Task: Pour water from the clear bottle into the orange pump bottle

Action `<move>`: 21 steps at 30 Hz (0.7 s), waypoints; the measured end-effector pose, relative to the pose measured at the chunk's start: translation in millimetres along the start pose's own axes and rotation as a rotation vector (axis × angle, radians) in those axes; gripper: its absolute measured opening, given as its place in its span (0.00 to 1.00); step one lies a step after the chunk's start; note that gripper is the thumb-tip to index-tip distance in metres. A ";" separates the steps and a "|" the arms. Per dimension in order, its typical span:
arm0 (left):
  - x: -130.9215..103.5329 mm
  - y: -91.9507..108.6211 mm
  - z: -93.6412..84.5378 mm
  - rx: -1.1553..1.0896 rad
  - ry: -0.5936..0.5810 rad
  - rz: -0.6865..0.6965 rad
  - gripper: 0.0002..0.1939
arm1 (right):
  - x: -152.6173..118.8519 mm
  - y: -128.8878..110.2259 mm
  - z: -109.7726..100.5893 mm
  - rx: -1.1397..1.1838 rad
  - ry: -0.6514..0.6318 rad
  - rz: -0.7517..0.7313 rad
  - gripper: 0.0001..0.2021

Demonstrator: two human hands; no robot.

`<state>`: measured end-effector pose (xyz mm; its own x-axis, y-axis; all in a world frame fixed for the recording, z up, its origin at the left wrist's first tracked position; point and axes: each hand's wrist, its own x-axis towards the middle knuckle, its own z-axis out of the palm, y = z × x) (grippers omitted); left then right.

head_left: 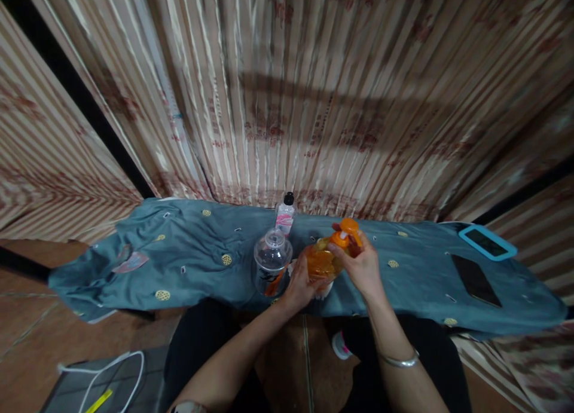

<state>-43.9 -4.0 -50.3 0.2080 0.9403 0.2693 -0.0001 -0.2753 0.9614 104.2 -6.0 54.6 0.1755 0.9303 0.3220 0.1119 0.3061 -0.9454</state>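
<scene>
Bottle (320, 262), see-through and amber-orange, held with its top leaning right

The left hand (301, 286) grasps the bottle's body from the left; the right hand (364, 263) grips the orange plastic top (348, 226), thumb on the near side. A silver metal bangle (403, 360) circles the right forearm. The bottle is over the near side of a long, narrow table (197, 263) covered in patterned teal cloth.

Just left of it stands a clear, round plastic container (272, 259) with black and orange print. Beyond that is a small clear bottle (285, 217) with a black cap and pink label. Toward the right end lie a dark, flat rectangular device (475, 280) and, farther off, a light-blue-framed tablet (487, 242). A striped beige curtain (287, 114) with reddish print hangs along the far side.
</scene>
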 end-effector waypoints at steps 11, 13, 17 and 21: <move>-3.6 9.1 -1.1 0.004 -0.006 -0.088 0.46 | -2.3 1.9 0.5 -0.022 0.067 0.025 0.34; -3.7 11.6 -0.5 -0.011 -0.012 -0.087 0.45 | -4.5 1.5 0.6 -0.037 0.077 0.029 0.30; -3.0 14.7 -0.3 -0.013 -0.003 -0.104 0.46 | -9.2 -8.1 -6.0 -0.073 -0.042 0.030 0.26; -2.8 10.2 -0.5 -0.016 -0.007 -0.107 0.45 | -8.8 -7.0 -6.8 -0.103 -0.030 0.028 0.30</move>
<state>-45.0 -9.3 -41.2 0.2146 0.9627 0.1648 0.0065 -0.1702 0.9854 108.5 -17.7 58.7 0.1504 0.9444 0.2922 0.2074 0.2589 -0.9434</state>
